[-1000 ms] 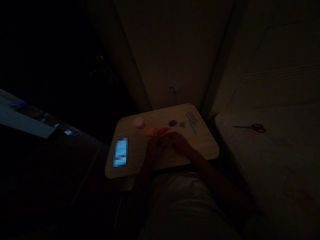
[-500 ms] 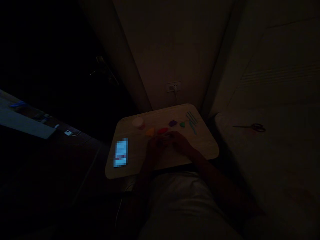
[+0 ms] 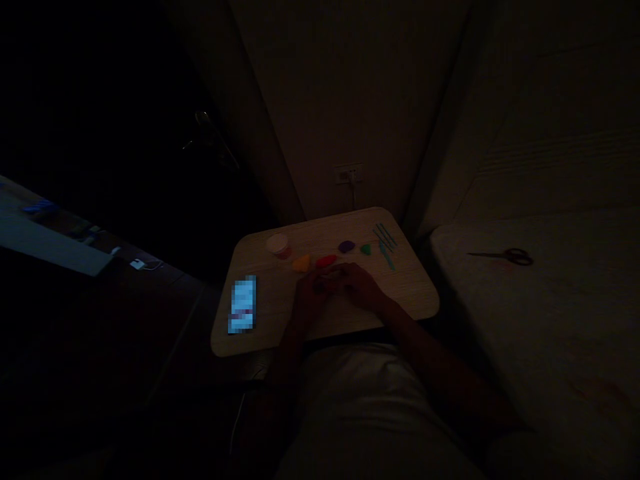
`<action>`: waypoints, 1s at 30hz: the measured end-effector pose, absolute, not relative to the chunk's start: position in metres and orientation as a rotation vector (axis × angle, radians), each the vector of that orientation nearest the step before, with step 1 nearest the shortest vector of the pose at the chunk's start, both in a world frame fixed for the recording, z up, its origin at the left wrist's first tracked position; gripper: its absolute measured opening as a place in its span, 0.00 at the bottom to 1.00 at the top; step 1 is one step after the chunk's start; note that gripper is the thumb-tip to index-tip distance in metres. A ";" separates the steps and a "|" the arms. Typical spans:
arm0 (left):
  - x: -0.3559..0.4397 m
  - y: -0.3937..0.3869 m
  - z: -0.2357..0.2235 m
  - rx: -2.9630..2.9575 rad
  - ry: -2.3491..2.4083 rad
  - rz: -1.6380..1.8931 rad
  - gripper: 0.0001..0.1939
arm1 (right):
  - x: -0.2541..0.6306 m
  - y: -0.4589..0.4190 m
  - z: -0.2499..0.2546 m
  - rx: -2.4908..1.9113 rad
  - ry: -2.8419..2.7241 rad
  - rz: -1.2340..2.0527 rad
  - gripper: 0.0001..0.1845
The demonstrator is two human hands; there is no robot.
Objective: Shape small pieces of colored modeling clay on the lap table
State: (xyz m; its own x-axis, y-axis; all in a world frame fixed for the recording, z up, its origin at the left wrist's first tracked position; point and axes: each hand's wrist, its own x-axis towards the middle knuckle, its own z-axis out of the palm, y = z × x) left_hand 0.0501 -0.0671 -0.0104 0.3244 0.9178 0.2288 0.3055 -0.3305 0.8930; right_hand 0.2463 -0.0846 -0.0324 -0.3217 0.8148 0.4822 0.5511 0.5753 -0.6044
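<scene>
The room is very dark. My left hand and my right hand meet over the small wooden table, fingers curled toward each other. Something small and pale seems to be between their fingertips, too dim to name. Just beyond the fingers lie a red lump and a yellow-orange lump, both like modelling clay. Farther right sit a purple lump and a green one. A pale tub stands behind the left hand.
A lit phone lies at the table's left. Several thin sticks and a teal plastic tool rest at the right. Scissors lie on the pale surface beside the table. A plugged wall socket is behind.
Both hands stay together at nearly the same spot, with their fingers shifting slightly. The lumps, tub and phone have not moved on the table.
</scene>
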 end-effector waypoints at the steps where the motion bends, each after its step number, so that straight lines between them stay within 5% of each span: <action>1: 0.050 -0.067 -0.010 1.813 1.095 1.004 0.19 | 0.246 -0.084 -0.033 -1.074 -2.006 0.427 0.29; 30: 0.051 -0.069 -0.007 1.882 1.129 1.009 0.13 | 0.245 -0.083 -0.036 -1.147 -1.996 0.423 0.26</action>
